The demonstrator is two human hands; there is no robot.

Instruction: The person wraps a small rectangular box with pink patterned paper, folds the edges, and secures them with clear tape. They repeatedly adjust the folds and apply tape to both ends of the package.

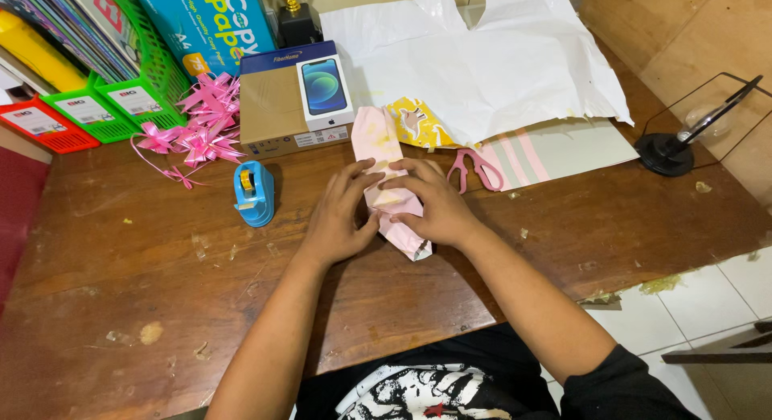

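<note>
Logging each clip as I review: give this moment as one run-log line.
left hand: on pink parcel | right hand: pressing parcel | scissors: right of it | tape dispenser: left | table

Parcel under the hands (384, 175): pale pink wrap with faint yellowish blotches. Scissors (474, 169) pink, tape dispenser (254, 193) light blue with yellow roll, ribbon bows (199, 122) bright pink, baskets (121, 98) green and red. Paper sheet (490, 66) plain white, card under it (555, 150) off-white with pink stripes, table (161, 267) dark brown wood.
</note>
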